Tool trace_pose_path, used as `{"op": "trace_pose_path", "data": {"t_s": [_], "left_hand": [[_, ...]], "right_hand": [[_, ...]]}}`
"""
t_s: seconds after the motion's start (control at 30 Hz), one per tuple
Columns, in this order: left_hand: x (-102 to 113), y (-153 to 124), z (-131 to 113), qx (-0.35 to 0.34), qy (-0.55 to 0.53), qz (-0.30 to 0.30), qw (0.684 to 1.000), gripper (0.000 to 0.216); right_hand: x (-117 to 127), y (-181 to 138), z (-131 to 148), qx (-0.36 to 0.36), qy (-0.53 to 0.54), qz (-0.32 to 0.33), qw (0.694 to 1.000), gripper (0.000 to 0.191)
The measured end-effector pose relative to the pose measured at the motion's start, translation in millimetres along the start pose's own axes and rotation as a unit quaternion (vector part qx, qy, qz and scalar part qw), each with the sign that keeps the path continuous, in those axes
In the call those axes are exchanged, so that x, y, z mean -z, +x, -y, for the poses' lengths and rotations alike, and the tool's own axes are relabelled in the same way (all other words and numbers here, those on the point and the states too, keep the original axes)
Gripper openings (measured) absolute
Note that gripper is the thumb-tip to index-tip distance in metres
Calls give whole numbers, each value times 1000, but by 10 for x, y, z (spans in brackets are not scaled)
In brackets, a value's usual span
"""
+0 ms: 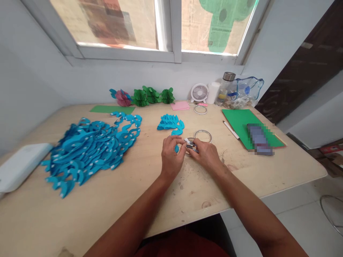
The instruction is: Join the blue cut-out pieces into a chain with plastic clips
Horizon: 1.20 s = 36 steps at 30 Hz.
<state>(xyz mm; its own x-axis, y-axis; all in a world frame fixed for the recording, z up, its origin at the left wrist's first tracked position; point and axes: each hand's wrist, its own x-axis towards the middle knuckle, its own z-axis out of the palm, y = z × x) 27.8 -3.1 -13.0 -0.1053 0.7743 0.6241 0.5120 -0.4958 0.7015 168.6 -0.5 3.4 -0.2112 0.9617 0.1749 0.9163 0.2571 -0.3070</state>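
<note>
Where left hand (173, 155) and right hand (205, 153) meet, a white bit (187, 141) is pinched

As both forearms reach over the near edge of the wooden table (120, 185), the hands come together mid-table. The left hand pinches the white bit between thumb and fingertips; the right hand, fingers curled, grasps a dark tool (190, 146) just beside it, too small to identify. A blue piece (176, 149) shows at the left thumb; whether it is held or lies on the wood, I cannot tell.

To the left, a white case (24, 166) lies beside a heap of blue cutouts (88, 146) dotted with white patches. To the right, a phone (259, 140), blurred, overlaps a green sheet (237, 123), with a pen (230, 130) just beside the sheet.

Past the fingers, a ring (210, 136) lies flat near the right hand, and a small blue stack (168, 122) sits beyond the left.

Farther back are a green strip (111, 109), a pink paper flower (123, 98), three green ones (152, 95), pink sheets (180, 105), a fan (199, 93), a white cylinder (213, 92), a bottle (224, 89) and a clear bag (245, 89). Behind them all, paper covers the window (176, 32).
</note>
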Motion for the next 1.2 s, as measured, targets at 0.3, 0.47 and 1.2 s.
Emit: {"op": "trace_pose_path", "data": {"t_s": [0.3, 0.47, 1.2], "left_hand": [[-3, -8, 89, 67, -46, 18, 997, 2], [-2, -2, 99, 91, -50, 24, 994, 5], [2, 21, 52, 169, -111, 72, 977, 14]], "right_hand": [[-16, -4, -3, 8, 21, 0, 1000, 35], [-10, -2, -6, 12, 21, -3, 1000, 35], [-16, 3, -6, 34, 24, 33, 999, 38]]}}
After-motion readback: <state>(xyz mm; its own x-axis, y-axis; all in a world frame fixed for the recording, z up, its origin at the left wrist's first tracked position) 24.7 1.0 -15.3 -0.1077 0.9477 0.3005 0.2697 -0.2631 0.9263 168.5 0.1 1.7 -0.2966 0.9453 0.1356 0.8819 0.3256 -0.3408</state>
